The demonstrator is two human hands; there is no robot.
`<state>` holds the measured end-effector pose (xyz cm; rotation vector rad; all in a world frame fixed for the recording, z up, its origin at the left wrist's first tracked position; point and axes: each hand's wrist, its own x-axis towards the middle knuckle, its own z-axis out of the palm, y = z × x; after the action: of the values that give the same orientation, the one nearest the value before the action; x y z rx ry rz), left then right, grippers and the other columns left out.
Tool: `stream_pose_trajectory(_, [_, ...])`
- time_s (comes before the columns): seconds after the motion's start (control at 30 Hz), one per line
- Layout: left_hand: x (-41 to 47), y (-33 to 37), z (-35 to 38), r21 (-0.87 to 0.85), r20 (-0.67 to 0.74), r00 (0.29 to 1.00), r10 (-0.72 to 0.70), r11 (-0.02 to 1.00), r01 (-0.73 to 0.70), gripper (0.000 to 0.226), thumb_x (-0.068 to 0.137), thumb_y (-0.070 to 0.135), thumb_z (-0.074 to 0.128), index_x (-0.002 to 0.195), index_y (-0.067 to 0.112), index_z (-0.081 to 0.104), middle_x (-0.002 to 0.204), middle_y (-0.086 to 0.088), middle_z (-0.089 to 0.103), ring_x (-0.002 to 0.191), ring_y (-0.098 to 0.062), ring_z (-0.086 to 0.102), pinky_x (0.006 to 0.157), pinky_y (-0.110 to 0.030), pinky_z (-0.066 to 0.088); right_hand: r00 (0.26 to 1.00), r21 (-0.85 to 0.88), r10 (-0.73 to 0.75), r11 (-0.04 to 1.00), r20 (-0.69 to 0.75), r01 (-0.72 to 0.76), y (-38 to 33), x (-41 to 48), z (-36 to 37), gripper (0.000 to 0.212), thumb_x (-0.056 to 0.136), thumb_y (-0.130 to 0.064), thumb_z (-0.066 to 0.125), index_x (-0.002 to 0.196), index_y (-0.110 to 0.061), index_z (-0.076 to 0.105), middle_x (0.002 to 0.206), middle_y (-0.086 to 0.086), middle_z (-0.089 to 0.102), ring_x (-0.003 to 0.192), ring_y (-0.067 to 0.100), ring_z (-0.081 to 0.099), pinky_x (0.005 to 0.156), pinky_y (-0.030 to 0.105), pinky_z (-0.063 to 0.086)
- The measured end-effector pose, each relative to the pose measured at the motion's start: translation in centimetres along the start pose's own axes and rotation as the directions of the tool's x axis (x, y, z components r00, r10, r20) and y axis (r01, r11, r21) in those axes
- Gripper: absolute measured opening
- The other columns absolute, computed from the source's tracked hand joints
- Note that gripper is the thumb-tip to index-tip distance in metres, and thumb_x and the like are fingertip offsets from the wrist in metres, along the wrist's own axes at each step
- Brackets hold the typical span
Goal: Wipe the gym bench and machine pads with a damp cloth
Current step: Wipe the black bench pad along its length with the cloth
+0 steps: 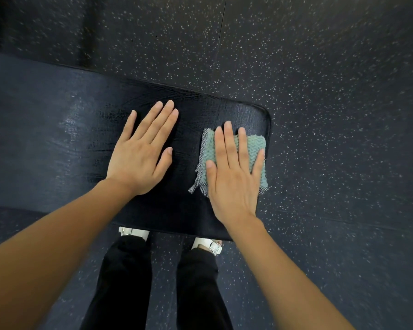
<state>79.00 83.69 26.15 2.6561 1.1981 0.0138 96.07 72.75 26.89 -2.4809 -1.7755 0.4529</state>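
A black padded gym bench [57,144] runs from the left edge to a rounded end at the right. A folded teal cloth [250,145] with a checked grey underside lies near that right end. My right hand [234,177] presses flat on the cloth, fingers straight and spread. My left hand [141,153] rests flat on the bare pad to the left of the cloth, fingers straight. The pad around both hands looks dark and glossy; further left it is duller.
Dark speckled rubber floor [332,67] surrounds the bench. My legs in black trousers [124,282] and white sandals [134,232] stand at the bench's near edge.
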Motion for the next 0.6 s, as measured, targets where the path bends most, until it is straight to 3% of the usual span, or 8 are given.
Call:
stream_pose_trajectory(0.4, [-0.1,0.0,0.1,0.004,-0.021,1.000,0.002,1.000,-0.002,0.062,0.100,0.032,0.026,0.158,0.012,0.018,0.166,-0.002,0.012,0.153,-0.017,0.008,0.124,-0.048,0.006,0.996,-0.053,-0.072,0.996,0.058,0.075,-0.4,-9.9,1.6,0.060,0.102,-0.039,0.028,0.158,-0.023,0.017,0.166,-0.006,0.008,0.153,0.023,0.007,0.117,0.058,0.012])
stream_pose_trajectory(0.6, [0.0,0.0,0.1,0.011,-0.025,1.000,-0.001,1.000,0.001,0.063,0.099,0.033,0.026,0.158,0.012,0.018,0.166,-0.002,0.012,0.153,-0.018,0.009,0.123,-0.048,0.009,0.998,-0.050,-0.062,0.997,0.021,0.063,-0.3,-7.7,1.7,0.056,0.102,-0.037,0.026,0.156,-0.025,0.018,0.164,-0.008,0.012,0.151,0.020,0.013,0.116,0.059,0.014])
